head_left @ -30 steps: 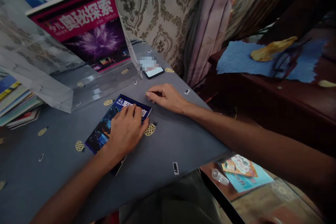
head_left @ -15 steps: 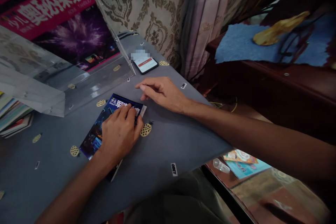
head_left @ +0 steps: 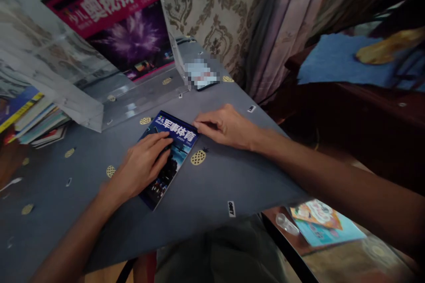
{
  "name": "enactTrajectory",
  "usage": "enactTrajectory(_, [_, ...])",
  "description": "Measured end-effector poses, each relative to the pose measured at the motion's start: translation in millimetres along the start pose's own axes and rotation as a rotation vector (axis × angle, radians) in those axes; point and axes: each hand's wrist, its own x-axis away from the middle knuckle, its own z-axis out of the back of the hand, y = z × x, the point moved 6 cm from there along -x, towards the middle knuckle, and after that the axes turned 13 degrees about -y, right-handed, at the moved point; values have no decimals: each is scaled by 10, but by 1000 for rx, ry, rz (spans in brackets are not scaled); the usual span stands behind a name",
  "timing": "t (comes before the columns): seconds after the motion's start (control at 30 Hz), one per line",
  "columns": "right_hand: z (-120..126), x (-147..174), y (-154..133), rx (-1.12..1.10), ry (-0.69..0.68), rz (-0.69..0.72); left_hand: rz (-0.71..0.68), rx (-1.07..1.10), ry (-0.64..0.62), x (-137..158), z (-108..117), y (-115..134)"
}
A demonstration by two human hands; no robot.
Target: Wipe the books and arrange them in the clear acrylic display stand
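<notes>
A small dark-blue book [head_left: 177, 150] with white Chinese characters lies closed and slanted on the grey tablecloth. Across its left part my left hand [head_left: 142, 161] rests flat, fingers stretched toward the title and thumb apart. My right hand [head_left: 229, 128] is at the book's upper right corner, its thumb and fingertips pinched together on that corner. How much of the book they grip is hidden. Behind the book, a clear acrylic stand [head_left: 89, 110] holds a larger magenta and purple book [head_left: 133, 37] upright.
A phone [head_left: 204, 80] lies beside the stand. Several stacked books [head_left: 46, 119] are at the left, with a blurred brown shape [head_left: 9, 166] at the edge. To the right is a dark cabinet with a blue cloth [head_left: 332, 62]. A clear cup [head_left: 287, 224] and booklets [head_left: 327, 225] sit below the table's edge.
My right hand has come to the book's upper right corner. My left hand has shifted left across the cover, uncovering the title. The view has swung left.
</notes>
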Motion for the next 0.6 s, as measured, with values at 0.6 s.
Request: enactTrajectory(0.6, [-228, -642, -32, 114, -70, -14, 49, -31, -132, 618, -151, 127])
